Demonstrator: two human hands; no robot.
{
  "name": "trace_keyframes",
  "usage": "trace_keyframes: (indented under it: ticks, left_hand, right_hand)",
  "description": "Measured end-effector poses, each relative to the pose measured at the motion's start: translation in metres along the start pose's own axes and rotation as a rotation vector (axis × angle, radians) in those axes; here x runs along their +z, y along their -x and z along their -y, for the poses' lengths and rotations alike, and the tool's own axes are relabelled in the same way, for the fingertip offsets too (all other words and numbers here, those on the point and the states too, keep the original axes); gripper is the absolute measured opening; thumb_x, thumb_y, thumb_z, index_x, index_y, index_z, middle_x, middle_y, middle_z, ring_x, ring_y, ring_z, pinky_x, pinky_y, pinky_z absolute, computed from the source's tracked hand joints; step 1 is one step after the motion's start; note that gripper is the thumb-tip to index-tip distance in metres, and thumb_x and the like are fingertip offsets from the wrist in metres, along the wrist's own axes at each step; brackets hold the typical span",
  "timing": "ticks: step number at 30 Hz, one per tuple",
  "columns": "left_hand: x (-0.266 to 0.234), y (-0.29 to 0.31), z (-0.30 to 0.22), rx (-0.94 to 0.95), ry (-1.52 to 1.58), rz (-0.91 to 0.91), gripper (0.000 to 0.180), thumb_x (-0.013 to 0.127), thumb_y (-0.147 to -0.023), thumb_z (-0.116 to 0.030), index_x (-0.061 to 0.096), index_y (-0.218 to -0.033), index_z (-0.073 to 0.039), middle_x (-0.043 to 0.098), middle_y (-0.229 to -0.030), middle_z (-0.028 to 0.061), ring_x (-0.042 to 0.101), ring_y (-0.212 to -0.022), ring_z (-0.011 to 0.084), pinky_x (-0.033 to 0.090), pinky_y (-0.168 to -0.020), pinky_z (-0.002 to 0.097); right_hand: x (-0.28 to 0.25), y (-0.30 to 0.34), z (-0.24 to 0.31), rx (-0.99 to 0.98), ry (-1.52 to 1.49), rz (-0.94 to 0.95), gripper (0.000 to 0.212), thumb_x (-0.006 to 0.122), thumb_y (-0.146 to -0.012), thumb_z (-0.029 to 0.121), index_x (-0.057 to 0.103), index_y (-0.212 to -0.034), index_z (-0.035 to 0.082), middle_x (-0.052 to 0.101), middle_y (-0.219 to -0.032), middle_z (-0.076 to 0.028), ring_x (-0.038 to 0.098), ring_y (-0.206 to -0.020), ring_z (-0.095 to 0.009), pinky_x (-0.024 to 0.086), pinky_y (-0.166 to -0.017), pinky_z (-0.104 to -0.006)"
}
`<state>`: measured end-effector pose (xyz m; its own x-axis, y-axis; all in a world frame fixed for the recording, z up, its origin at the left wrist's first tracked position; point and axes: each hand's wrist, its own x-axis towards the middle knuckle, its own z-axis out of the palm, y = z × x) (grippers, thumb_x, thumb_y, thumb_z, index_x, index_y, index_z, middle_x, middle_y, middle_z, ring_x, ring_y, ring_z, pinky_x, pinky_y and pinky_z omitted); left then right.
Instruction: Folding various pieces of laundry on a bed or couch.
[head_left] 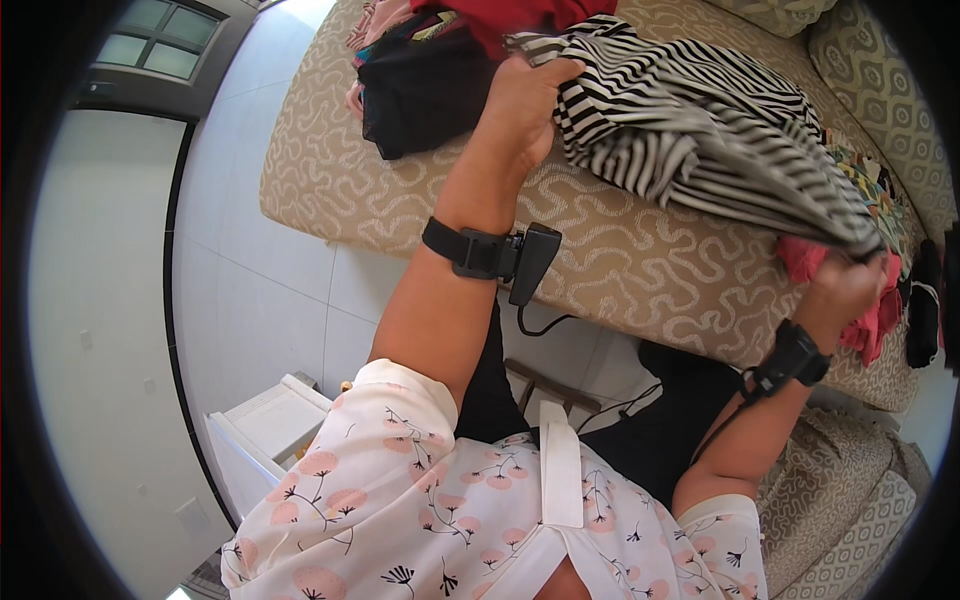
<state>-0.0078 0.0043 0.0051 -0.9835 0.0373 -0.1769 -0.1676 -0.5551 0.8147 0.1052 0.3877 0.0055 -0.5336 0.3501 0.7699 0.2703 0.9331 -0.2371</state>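
Observation:
A black-and-white striped garment stretches between my two hands over the patterned couch seat. My left hand is closed on its left end, with the thumb lying along the cloth. Farther right and nearer me, my right hand grips the opposite end, slightly smeared by motion. The middle of the cloth is blurred and hangs in loose folds. Which part of the garment each hand holds cannot be made out. A pink cloth lies on the couch just under and beside my right hand.
Black cloth and red cloth are heaped at the seat's far left. A multicoloured patterned cloth lies at the right, beside cushions. A white plastic stool stands on the floor at left, near a white door.

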Motion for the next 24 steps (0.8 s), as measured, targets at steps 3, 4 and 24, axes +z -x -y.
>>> trace_keyframes:
  ticks: [3,4,24]
  left_hand:
    - [0.008,0.000,0.003,-0.058,0.063,0.069,0.020,0.059,-0.086,0.003,0.061,-0.105,0.004,0.069,-0.100,0.0117,0.068,-0.088,0.0218,0.057,-0.081,0.0333]
    - [0.009,-0.001,0.004,-0.071,0.052,0.085,0.020,0.059,-0.086,0.003,0.061,-0.105,0.004,0.069,-0.099,0.0116,0.068,-0.088,0.0216,0.057,-0.081,0.0332]
    - [0.006,0.005,0.001,-0.002,-0.325,0.042,0.022,0.066,-0.085,-0.008,0.064,-0.104,0.003,0.069,-0.093,0.0078,0.067,-0.081,0.0164,0.053,-0.071,0.0294]
  right_hand:
    - [-0.017,-0.020,-0.029,0.330,-0.365,-0.122,0.027,0.056,-0.090,0.013,0.061,-0.107,-0.007,0.063,-0.108,-0.015,0.061,-0.095,-0.025,0.049,-0.087,-0.0337]
    - [-0.019,-0.024,-0.040,0.454,-0.719,-0.320,0.027,0.052,-0.091,0.014,0.062,-0.106,-0.007,0.063,-0.102,-0.012,0.061,-0.092,-0.023,0.049,-0.086,-0.0334]
    - [-0.007,0.048,0.155,-0.510,-0.646,0.914,0.029,0.070,-0.077,0.004,0.063,-0.105,0.004,0.061,-0.093,-0.011,0.059,-0.090,-0.029,0.049,-0.078,-0.0350]
